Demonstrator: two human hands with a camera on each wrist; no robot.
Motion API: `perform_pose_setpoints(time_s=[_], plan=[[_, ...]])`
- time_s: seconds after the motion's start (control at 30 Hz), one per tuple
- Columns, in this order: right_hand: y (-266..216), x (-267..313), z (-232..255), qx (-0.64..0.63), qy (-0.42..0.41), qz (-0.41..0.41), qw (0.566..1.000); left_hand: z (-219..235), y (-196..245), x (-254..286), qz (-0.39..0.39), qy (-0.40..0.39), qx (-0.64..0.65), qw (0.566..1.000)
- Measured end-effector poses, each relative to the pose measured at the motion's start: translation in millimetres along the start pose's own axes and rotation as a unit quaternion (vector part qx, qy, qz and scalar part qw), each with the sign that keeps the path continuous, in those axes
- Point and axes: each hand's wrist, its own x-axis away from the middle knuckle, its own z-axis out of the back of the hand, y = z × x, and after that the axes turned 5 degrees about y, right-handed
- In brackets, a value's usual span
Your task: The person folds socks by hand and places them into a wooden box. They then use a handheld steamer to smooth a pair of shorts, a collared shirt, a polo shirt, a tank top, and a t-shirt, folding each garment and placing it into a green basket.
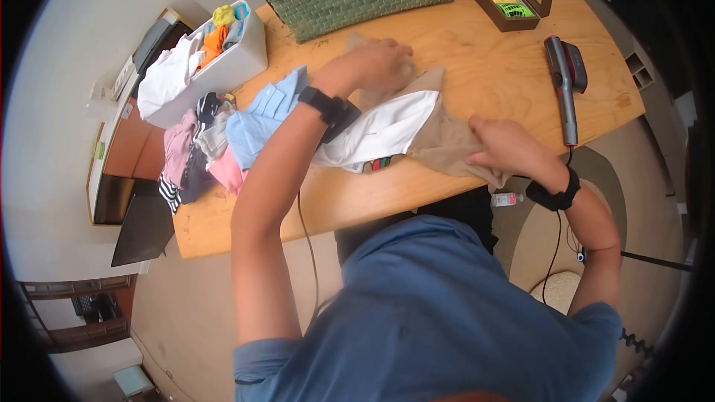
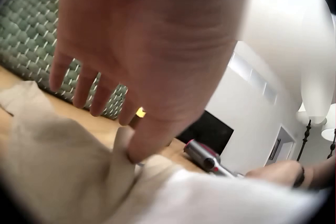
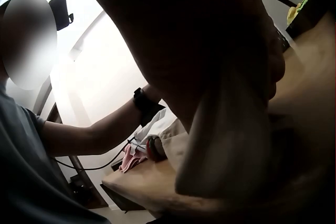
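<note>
A beige garment [image 1: 447, 141] with a white section [image 1: 395, 122] lies across the wooden table in the head view. My left hand [image 1: 365, 67] is over its far edge, blurred there; in the left wrist view the hand [image 2: 142, 50] pinches a fold of the beige cloth [image 2: 63, 155] between thumb and index finger, the other fingers hanging free. My right hand [image 1: 518, 152] grips the garment's right end near the front edge. In the right wrist view the dark hand [image 3: 210, 40] has the cloth [image 3: 226, 140] hanging from it, its fingertips partly hidden.
Left of the garment lie a blue shirt [image 1: 261, 119] and piled clothes [image 1: 182, 149], beside a white bin [image 1: 249, 48] of clothes. A green woven basket [image 1: 365, 3] and a brown box [image 1: 514, 23] stand at the back. A corded grey appliance [image 1: 564, 96] lies at the right.
</note>
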Motion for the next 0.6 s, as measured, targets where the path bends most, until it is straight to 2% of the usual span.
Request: perform_pose_setpoints(time_s=[0.1,0.2,0.27,0.33,0.4,0.43,0.53,0.6], plan=[[4,7,4,-0.013,-0.075,0.056,0.996,-28,-26,-12,-0.051,-0.111,-0.064,0.991],[51,18,27,-0.094,0.094,0.101,0.986,21,-29,15,-0.100,0.005,0.077,0.992],[53,34,63,-0.147,0.124,0.001,0.981,61,-17,46,0.035,0.077,0.201,0.976],[72,41,81,-0.135,0.271,0.074,0.950,93,-19,70,0.068,0.135,0.302,0.941],[80,48,100,-0.199,0.343,0.124,0.910,120,-5,91,0.023,0.205,0.352,0.913],[78,52,108,-0.236,0.358,0.126,0.895,129,4,99,0.000,0.239,0.376,0.895],[75,62,132,-0.315,0.396,0.140,0.851,150,29,116,-0.043,0.267,0.389,0.880],[81,66,145,-0.332,0.412,0.159,0.833,152,33,125,-0.039,0.271,0.397,0.876]])
